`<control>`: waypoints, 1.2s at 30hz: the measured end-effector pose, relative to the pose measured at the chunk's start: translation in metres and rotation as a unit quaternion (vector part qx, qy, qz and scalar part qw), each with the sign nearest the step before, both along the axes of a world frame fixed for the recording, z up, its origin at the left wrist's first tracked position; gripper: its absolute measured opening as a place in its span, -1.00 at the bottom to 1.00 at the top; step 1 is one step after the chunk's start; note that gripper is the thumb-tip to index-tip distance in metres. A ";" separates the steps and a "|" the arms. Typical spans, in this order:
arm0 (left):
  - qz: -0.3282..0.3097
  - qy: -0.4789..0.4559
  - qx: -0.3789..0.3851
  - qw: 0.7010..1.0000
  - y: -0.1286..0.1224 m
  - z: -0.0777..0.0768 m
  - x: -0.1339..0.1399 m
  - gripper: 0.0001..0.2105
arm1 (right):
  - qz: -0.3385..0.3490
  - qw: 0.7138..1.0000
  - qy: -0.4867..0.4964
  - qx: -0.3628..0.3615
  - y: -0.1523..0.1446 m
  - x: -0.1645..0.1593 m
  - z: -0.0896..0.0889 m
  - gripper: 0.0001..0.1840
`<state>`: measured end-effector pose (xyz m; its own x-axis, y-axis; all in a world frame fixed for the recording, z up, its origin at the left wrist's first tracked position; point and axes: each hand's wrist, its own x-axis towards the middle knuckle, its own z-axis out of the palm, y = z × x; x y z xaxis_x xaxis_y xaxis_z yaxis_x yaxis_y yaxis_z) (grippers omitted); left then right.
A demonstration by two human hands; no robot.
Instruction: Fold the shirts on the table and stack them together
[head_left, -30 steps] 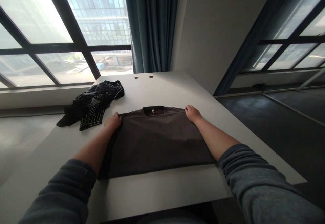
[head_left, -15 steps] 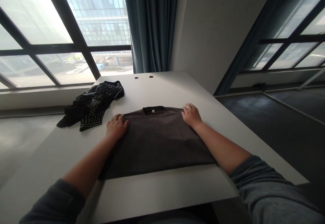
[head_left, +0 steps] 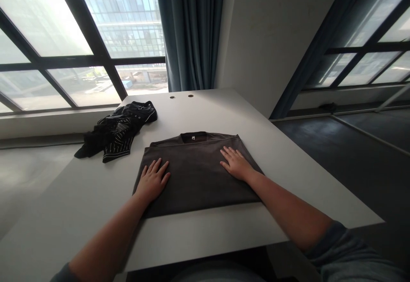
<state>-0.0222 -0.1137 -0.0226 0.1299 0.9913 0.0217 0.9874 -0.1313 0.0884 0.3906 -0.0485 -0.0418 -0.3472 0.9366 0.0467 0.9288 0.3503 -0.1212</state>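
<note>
A dark brown-grey shirt [head_left: 195,175] lies folded flat, its neckline with a small white label at the far edge. Spread fingers of my left hand [head_left: 153,183] rest on the left side of the cloth. On the right side my right hand [head_left: 236,163] lies flat, fingers apart, a little below the far right corner of the fold. Neither hand grips the fabric; both touch its top layer.
The shirt is on a white table [head_left: 205,107] with two round cable holes near its back edge. A crumpled black garment with white stripes [head_left: 120,128] lies at the back left. Behind stand windows, a blue curtain [head_left: 192,30] and a pillar [head_left: 265,39].
Both hands have let go of the shirt's far corners and slid nearer to me and inward, now flat on the cloth. The shirt's near edge looks slightly narrower.
</note>
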 end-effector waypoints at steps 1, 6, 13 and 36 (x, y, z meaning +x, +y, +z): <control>0.000 -0.001 -0.001 1.000 0.000 0.000 0.000 -0.41 | -0.002 1.000 -0.001 0.000 0.000 -0.001 0.000 -0.24; -0.014 0.002 -0.006 1.000 0.001 0.004 -0.001 -0.41 | -0.007 1.000 0.004 -0.001 0.000 -0.004 0.001 -0.25; -0.034 0.018 -0.001 0.999 -0.017 0.015 -0.017 -0.43 | 0.002 0.998 0.013 0.065 -0.013 0.010 0.014 -0.36; 0.114 0.001 0.057 0.992 -0.069 0.001 -0.044 -0.46 | -0.103 0.993 0.001 0.055 -0.057 0.074 -0.022 -0.38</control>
